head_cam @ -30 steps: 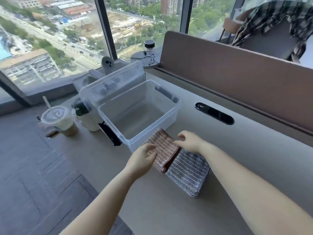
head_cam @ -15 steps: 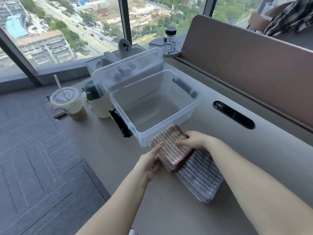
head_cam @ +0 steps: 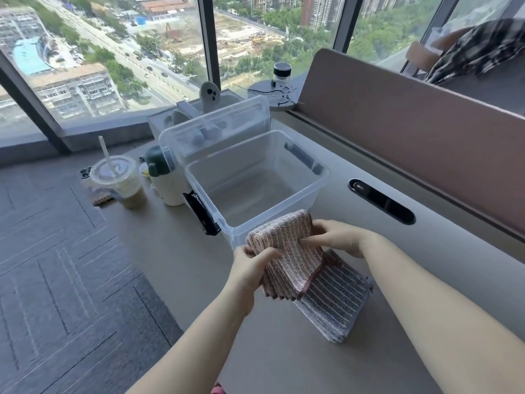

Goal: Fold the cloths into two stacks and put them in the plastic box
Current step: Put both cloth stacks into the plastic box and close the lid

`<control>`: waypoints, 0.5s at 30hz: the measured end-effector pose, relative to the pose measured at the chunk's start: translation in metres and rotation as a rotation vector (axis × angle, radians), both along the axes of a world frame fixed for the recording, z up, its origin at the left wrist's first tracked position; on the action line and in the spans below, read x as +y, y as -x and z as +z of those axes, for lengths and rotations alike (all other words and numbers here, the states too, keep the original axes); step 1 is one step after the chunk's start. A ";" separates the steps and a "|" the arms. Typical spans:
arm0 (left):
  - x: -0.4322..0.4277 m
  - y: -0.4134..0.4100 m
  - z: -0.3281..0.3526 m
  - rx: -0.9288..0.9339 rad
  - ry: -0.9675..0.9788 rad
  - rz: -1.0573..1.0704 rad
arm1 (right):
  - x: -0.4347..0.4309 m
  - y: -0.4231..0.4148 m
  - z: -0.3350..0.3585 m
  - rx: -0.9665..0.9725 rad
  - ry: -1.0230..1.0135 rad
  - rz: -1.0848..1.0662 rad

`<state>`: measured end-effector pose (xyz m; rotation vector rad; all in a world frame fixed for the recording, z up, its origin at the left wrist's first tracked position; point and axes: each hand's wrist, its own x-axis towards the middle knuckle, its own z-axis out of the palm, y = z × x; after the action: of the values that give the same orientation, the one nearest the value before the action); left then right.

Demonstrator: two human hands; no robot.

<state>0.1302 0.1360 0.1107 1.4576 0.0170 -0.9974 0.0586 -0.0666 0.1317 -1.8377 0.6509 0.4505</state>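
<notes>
A folded stack of red-brown striped cloths [head_cam: 287,251] is lifted a little off the desk, just in front of the clear plastic box [head_cam: 315,191], which stands open and holds nothing. My left hand [head_cam: 251,265] grips the stack's near left edge. My right hand [head_cam: 335,240] holds its far right edge, fingers curled round it. A folded stack of grey striped cloths [head_cam: 338,302] lies on the desk under and to the right of the red stack.
The box's clear lid [head_cam: 216,129] leans up behind it. To its left stand a white bottle with a green cap [head_cam: 167,180] and an iced drink cup with a straw [head_cam: 122,180]. A black cable slot [head_cam: 380,200] sits in the desk at the right, before a brown partition [head_cam: 412,132].
Both hands have closed on the red-brown stack and raised it off the desk, tilted toward the box. The camera view has shifted closer.
</notes>
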 end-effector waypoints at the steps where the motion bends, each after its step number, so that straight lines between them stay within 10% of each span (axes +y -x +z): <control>1: 0.003 0.000 0.008 -0.014 0.028 0.004 | -0.001 0.004 0.006 -0.029 -0.071 -0.020; 15: -0.017 -0.036 0.116 0.287 0.502 0.014 | -0.020 0.020 0.082 -0.526 -0.786 -0.410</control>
<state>0.1661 0.1193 0.2266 0.8514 -0.0144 -1.0982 0.0382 -0.0862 0.2135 -0.9713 0.3829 -0.0675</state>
